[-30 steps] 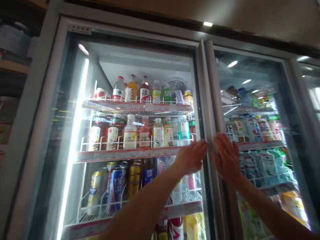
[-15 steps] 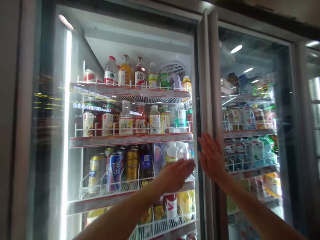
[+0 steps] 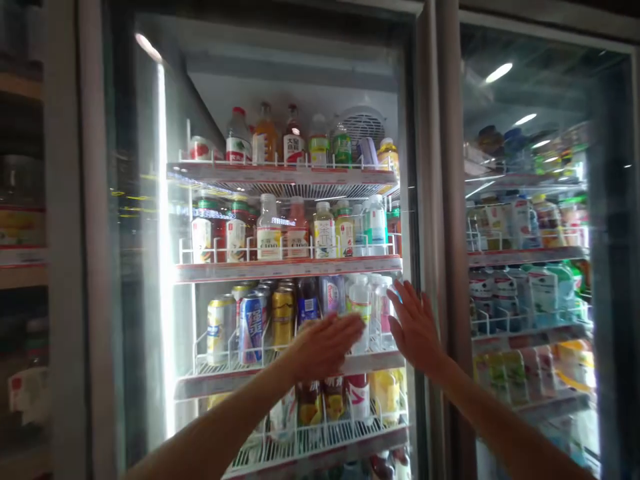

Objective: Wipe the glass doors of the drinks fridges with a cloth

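My left hand point(image 3: 327, 343) is stretched flat with its fingers pointing right, in front of the glass door of a lit drinks fridge; it holds nothing. To its right, my right hand point(image 3: 414, 327) is raised with the fingers spread, near the door's right frame point(image 3: 425, 167). Whether either hand touches the glass I cannot tell. Behind the left hand stand a dark blue bottle point(image 3: 309, 300), a gold can point(image 3: 283, 317) and a clear bottle with a white cap point(image 3: 360, 293). A blue can point(image 3: 251, 330) stands further left.
Wire shelves point(image 3: 290, 269) carry several bottles and cans inside. On the right is a second glass door point(image 3: 530, 113) with more drinks behind it. At the far left a shelf edge point(image 3: 23, 257) shows beyond a grey upright point(image 3: 65, 233). A bright light strip point(image 3: 164, 267) runs down the fridge's left side.
The view has shifted, so the fridge sits further right in the picture. My left hand has moved left against the shelves, and the gap between my hands has widened.
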The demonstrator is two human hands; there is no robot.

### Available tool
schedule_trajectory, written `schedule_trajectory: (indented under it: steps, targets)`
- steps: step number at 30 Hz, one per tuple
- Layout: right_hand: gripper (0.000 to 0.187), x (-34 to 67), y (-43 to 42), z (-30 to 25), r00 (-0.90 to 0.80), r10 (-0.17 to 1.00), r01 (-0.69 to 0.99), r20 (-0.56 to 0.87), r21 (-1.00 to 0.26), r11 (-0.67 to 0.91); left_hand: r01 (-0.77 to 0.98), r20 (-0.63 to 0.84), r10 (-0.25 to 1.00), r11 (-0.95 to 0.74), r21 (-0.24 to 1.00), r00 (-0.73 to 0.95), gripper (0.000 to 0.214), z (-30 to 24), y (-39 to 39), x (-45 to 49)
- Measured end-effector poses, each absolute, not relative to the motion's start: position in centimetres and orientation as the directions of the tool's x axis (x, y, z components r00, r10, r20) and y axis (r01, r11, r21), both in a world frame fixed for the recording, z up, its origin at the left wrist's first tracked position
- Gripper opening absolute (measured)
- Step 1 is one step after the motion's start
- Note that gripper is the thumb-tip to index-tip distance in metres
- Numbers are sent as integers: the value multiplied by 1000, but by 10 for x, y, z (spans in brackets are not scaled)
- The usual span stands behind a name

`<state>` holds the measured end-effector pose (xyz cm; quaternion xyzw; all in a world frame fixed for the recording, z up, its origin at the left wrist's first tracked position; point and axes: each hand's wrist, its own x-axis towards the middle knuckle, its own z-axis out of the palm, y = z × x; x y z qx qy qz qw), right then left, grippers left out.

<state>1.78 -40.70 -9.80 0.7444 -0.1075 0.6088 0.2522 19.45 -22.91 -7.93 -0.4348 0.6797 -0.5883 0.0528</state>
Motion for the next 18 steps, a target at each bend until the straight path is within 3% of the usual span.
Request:
schedule_trajectory:
  steps: [3, 4, 8, 9, 12, 14, 18]
  targets:
    - [61, 22, -403, -102, 240, 152, -464, 959, 251, -849, -638, 638, -610, -264, -723, -470, 52, -76, -215, 206]
    - [62, 23, -401, -104, 248, 157, -458, 956, 259, -850, -628, 617, -629, -251, -737, -473, 52, -78, -210, 209]
    - [64, 29, -390, -106, 321, 194, -403, 927, 319, -858, -454, 269, -742, 54, -889, -615, 51, -93, -189, 218]
    - [64, 31, -387, -106, 330, 211, -386, 920, 336, -859, -457, 280, -737, 44, -888, -615, 52, -92, -184, 221]
    - [65, 39, -376, -106, 320, 253, -348, 913, 362, -865, -589, 584, -631, -237, -772, -511, 55, -81, -175, 232]
    - [65, 47, -367, -107, 330, 267, -319, 905, 373, -871, -619, 674, -571, -332, -712, -468, 54, -80, -172, 236]
    - [61, 64, -349, -114, 402, 305, -251, 864, 424, -870, -457, 375, -707, -82, -886, -599, 51, -96, -161, 239]
